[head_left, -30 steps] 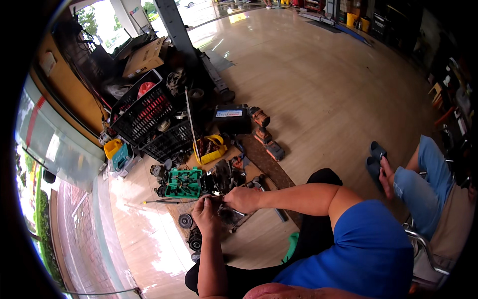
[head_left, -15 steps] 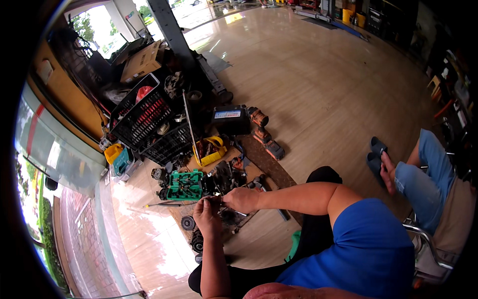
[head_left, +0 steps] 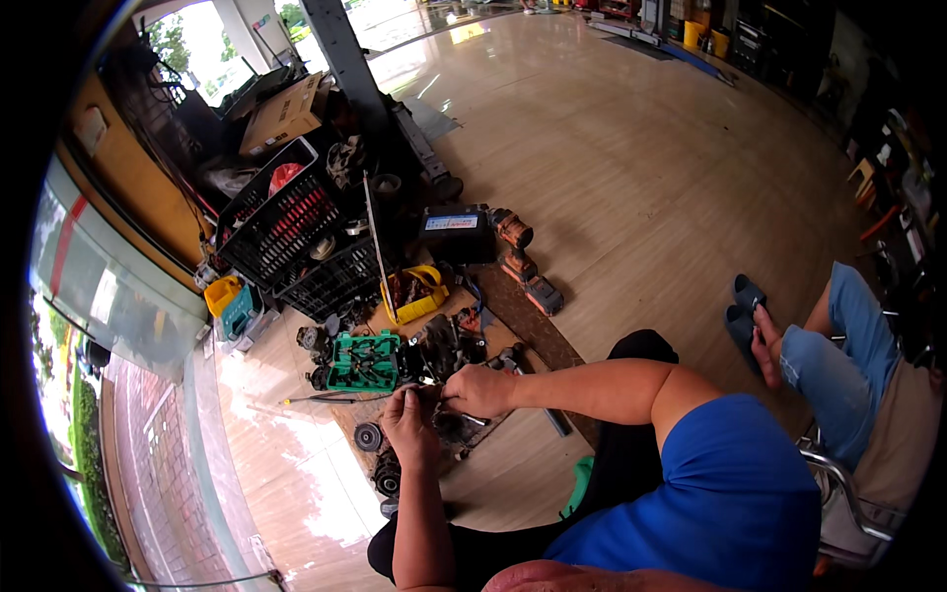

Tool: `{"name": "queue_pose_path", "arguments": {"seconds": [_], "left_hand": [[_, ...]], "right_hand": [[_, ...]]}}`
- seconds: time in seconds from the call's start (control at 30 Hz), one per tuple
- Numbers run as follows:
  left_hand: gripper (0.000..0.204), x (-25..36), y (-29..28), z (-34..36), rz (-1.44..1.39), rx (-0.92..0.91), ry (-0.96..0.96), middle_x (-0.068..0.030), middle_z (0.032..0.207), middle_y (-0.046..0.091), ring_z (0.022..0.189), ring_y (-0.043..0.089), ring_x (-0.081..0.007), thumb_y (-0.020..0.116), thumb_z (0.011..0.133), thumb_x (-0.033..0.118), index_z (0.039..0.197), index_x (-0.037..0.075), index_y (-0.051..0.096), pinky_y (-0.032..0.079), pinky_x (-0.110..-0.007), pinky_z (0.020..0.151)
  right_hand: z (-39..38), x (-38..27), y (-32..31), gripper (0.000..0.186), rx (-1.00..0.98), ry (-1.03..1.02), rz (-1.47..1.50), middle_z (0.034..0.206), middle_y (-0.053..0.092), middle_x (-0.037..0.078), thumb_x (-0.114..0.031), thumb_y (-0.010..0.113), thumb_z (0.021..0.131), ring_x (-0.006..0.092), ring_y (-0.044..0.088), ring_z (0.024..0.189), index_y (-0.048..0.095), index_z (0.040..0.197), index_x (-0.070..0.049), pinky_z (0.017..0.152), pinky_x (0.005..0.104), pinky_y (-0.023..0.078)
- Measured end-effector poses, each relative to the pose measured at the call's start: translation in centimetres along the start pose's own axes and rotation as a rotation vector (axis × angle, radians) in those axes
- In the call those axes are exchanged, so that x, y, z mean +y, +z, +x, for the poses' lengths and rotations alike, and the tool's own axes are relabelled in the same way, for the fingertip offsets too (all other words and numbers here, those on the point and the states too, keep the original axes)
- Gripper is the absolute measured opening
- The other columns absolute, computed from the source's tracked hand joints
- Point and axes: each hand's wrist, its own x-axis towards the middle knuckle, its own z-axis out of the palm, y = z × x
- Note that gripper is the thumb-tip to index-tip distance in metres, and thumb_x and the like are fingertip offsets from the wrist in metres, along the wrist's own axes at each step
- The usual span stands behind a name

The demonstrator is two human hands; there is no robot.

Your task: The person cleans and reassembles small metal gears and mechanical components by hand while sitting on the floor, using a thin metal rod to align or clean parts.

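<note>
Close together over a work board (head_left: 345, 416), my left hand (head_left: 409, 426) and my right hand (head_left: 479, 392) meet at a small dark part (head_left: 428, 393). My left fingers pinch it; its exact kind is too small to tell. The right hand's fingers are closed at its other side, and what they grip is hidden. Just beyond lie a green tool case (head_left: 338, 373), open with dark pieces in it, and a heap of dark, greasy machine parts (head_left: 449, 343). A round grooved pulley (head_left: 369, 437) lies left of my left wrist, with another dark round part (head_left: 388, 481) nearer me.
A yellow bin (head_left: 422, 308), black battery (head_left: 459, 245) and orange cordless tools (head_left: 533, 284) stand beyond the parts. Black crates (head_left: 271, 232) are piled at the left beside a metal post (head_left: 340, 49). A seated person in jeans (head_left: 838, 345) is at the right.
Both hands stay together on the small dark part, with only slight finger movement. The view has shifted a little; nothing else has visibly moved.
</note>
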Motion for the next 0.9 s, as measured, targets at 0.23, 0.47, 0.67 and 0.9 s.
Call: {"name": "queue_pose_path", "arguments": {"seconds": [0.23,0.47,0.67,0.9], "left_hand": [[0.014,0.4,-0.2,0.0,-0.066,-0.011,-0.016,-0.0124,0.094,0.066,0.088,0.066,-0.0225,0.053,0.097,0.012,0.101,-0.001,0.059,0.055,-0.034,0.083],[0.013,0.5,-0.7,-0.1,-0.079,-0.066,0.012,-0.0124,0.094,0.066,0.090,0.066,-0.0225,0.054,0.097,0.011,0.102,0.000,0.059,0.054,-0.034,0.084],[0.013,0.4,0.1,-0.1,-0.035,-0.080,-0.001,-0.0120,0.094,0.067,0.089,0.067,-0.0223,0.055,0.096,0.011,0.103,0.000,0.059,0.055,-0.034,0.083],[0.014,0.5,-0.5,-0.3,-0.064,-0.130,-0.003,-0.0105,0.093,0.066,0.085,0.065,-0.0201,0.056,0.096,0.012,0.103,0.001,0.060,0.053,-0.031,0.079]], "right_hand": [[0.3,-0.9,-0.4,0.019,0.008,-0.034,-0.021,0.081,0.064,0.021,-0.018,0.064,0.081,0.0377,0.063,0.080,0.069,0.091,-0.003,0.068,0.0421,0.050],[0.6,-2.1,-1.6,0.020,-0.151,0.149,0.206,0.074,0.067,0.015,-0.019,0.067,0.085,0.0227,0.065,0.069,0.069,0.094,-0.001,0.065,0.0344,0.049],[0.2,0.0,-0.6,0.021,-0.152,0.116,0.389,0.069,0.067,0.009,-0.017,0.067,0.087,0.0091,0.057,0.064,0.069,0.095,0.002,0.061,0.0294,0.047],[0.4,-0.4,-0.9,0.017,-0.179,0.033,0.308,0.065,0.063,0.012,-0.014,0.066,0.086,0.0090,0.056,0.060,0.068,0.094,0.001,0.057,0.0299,0.046]]}}
